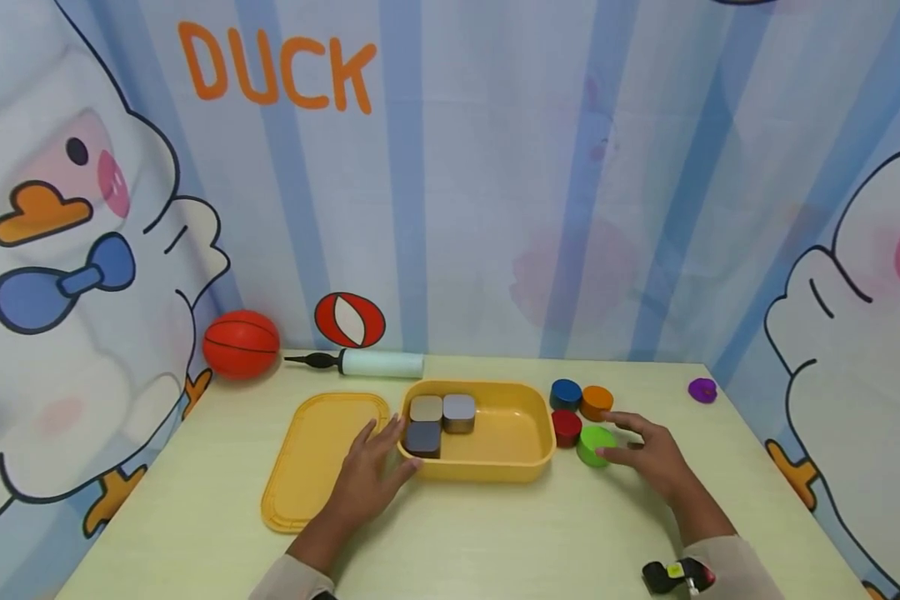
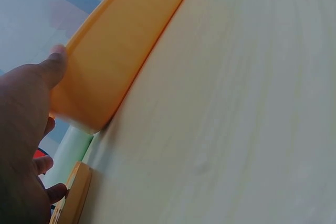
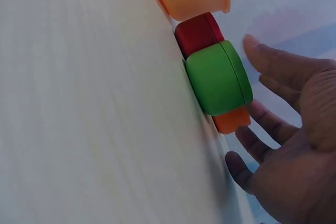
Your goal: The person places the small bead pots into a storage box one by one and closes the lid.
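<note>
A yellow plastic tray (image 1: 482,472) with upright walls holds three small square lidded tins at its left end: a beige one (image 1: 426,408), a silver-grey one (image 1: 459,412) and a dark grey one (image 1: 423,438). At the tray's front left corner my left hand (image 1: 366,479) touches the rim, thumb in front, fingers loosely spread. My right hand (image 1: 656,454) is spread around the far and right sides of a round green lidded tin (image 3: 214,80), with a gap at the thumb. Beside the green tin stand round red (image 1: 567,428), orange (image 1: 597,402) and blue (image 1: 566,394) tins.
Left of the tray lies a flat yellow lid (image 1: 311,467), partly under my left hand. Behind are a red ball (image 1: 241,345) and a pale hand pump (image 1: 382,363). A small purple object (image 1: 702,390) sits at the far right, before a printed curtain (image 1: 487,167).
</note>
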`<action>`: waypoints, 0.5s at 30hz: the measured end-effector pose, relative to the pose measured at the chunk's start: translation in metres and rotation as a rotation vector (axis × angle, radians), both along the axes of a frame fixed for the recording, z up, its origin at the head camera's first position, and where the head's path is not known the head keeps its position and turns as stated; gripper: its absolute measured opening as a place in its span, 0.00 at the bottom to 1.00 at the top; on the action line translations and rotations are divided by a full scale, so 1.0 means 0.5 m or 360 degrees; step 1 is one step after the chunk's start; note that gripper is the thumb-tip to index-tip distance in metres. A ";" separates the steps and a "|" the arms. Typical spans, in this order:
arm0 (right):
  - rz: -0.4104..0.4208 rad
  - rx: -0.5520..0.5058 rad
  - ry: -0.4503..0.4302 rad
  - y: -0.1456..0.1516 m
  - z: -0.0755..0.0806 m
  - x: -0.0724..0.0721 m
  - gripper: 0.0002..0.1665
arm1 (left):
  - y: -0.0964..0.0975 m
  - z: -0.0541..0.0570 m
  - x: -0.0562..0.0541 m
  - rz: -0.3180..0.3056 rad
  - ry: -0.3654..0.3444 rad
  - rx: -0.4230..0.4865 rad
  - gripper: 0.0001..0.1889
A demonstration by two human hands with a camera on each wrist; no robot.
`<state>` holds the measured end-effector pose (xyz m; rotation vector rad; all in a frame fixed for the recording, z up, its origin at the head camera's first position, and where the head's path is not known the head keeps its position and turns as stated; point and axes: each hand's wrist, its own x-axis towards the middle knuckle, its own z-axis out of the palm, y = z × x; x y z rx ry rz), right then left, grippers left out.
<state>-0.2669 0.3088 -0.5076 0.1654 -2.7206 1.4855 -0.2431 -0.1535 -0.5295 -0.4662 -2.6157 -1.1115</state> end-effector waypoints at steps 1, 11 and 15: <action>0.0009 0.0007 0.0005 0.002 -0.005 -0.001 0.36 | -0.001 0.000 0.000 0.0000 0.0010 -0.0002 0.39; 0.0045 0.0027 -0.0016 0.013 -0.030 -0.006 0.35 | -0.006 -0.010 -0.007 -0.0020 0.0055 0.0035 0.38; 0.0039 0.0042 -0.0036 0.019 -0.033 -0.005 0.33 | -0.004 -0.014 -0.010 -0.0021 0.0071 0.0038 0.38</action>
